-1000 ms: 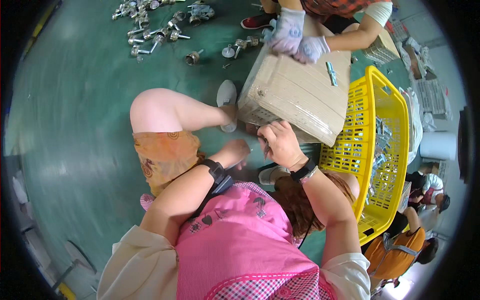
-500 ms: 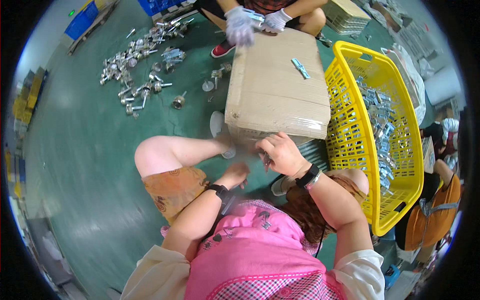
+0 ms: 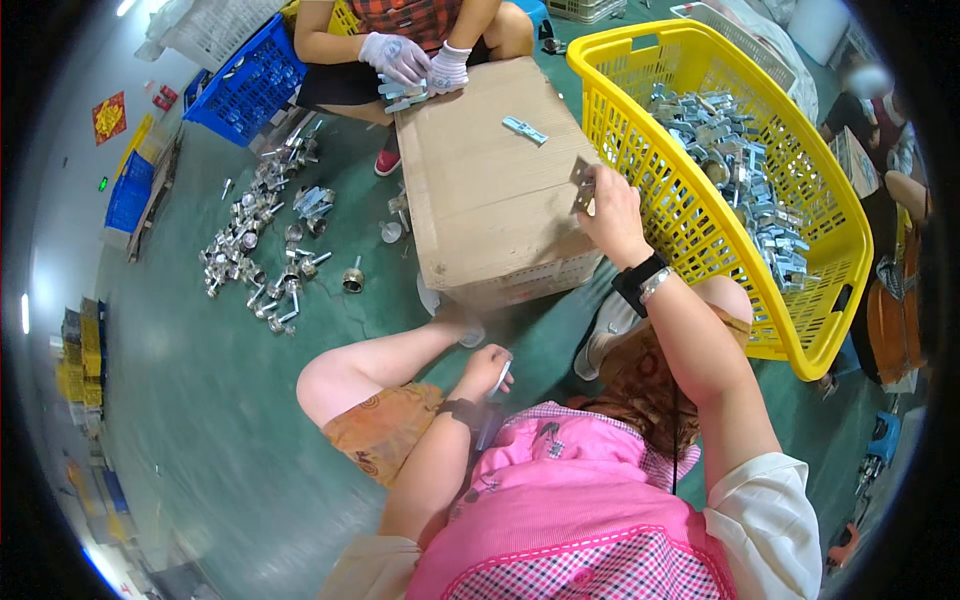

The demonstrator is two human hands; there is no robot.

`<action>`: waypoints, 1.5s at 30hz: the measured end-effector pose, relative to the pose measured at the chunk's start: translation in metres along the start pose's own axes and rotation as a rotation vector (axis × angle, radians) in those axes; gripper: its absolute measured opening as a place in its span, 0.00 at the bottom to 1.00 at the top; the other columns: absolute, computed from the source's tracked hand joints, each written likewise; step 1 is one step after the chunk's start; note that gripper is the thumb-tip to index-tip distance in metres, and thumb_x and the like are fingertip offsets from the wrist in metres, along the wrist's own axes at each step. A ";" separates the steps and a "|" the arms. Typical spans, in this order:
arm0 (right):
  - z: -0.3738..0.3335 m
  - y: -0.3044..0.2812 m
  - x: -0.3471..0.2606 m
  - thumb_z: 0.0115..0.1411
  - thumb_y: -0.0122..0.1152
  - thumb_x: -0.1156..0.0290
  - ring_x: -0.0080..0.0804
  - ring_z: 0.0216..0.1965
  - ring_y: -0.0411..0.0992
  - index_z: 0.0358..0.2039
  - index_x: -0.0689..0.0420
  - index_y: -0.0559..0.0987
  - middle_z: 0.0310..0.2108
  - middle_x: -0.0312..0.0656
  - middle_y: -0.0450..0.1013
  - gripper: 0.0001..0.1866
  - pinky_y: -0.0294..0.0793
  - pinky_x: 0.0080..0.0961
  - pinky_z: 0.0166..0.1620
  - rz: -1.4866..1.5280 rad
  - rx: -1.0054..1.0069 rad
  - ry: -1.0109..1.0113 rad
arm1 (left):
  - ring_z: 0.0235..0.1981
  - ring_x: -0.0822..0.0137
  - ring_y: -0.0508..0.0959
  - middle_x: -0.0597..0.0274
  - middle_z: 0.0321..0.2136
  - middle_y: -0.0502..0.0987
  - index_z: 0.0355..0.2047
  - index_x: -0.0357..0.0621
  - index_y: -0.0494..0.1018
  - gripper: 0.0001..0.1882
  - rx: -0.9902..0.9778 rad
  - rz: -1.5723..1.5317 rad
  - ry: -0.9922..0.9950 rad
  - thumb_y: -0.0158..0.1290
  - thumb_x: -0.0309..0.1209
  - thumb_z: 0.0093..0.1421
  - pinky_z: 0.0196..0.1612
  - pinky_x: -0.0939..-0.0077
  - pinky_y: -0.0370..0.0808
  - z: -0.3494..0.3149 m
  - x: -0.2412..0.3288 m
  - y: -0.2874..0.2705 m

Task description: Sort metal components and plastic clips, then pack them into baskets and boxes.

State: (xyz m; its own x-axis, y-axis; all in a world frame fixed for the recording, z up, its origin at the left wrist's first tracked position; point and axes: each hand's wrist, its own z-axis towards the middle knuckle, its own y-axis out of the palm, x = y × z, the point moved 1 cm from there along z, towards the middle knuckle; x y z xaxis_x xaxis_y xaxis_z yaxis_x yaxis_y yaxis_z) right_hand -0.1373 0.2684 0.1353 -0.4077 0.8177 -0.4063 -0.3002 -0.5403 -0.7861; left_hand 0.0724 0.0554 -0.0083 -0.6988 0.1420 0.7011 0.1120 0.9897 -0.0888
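Note:
My right hand [image 3: 614, 218] is raised at the right edge of the cardboard box [image 3: 490, 180]. Its fingers pinch a small dark metal plate [image 3: 584, 188] that seems to have holes. Lower down, above my lap, my left hand [image 3: 484, 372] is closed round a short, thin, pale piece [image 3: 502, 376] whose kind I cannot make out. A silvery-blue metal clip-like part [image 3: 524, 130] lies on the box top. Across the box, a co-worker's gloved hands [image 3: 420, 65] hold similar metal parts [image 3: 403, 95].
On my right, a yellow plastic basket [image 3: 690, 215] holds many silvery metal parts [image 3: 745, 170]. Round metal fittings with stems [image 3: 250, 240] lie scattered over the green floor at the left. A blue crate [image 3: 240, 95] stands at the far left, behind them.
My right hand has moved from the box's near edge up to its right side, with the metal plate now showing. My left hand stays low. The view has shifted, showing more of the co-worker.

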 end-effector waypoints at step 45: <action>-0.003 0.016 -0.042 0.55 0.57 0.59 0.46 0.39 0.68 0.35 0.49 0.76 0.35 0.36 0.75 0.11 0.65 0.43 0.43 0.320 -0.339 -0.046 | 0.12 0.74 0.71 0.58 0.19 0.75 0.40 0.35 0.68 0.12 0.335 -0.061 0.568 0.50 0.31 0.61 0.14 0.82 0.67 -0.003 0.195 -0.026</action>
State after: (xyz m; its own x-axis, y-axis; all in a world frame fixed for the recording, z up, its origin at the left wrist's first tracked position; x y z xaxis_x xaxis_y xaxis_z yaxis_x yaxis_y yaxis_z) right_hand -0.1225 0.2256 0.1385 -0.4742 0.6065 -0.6382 0.1430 -0.6622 -0.7356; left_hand -0.0647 0.0574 0.1332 -0.2051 0.1455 0.9679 -0.2057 0.9604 -0.1880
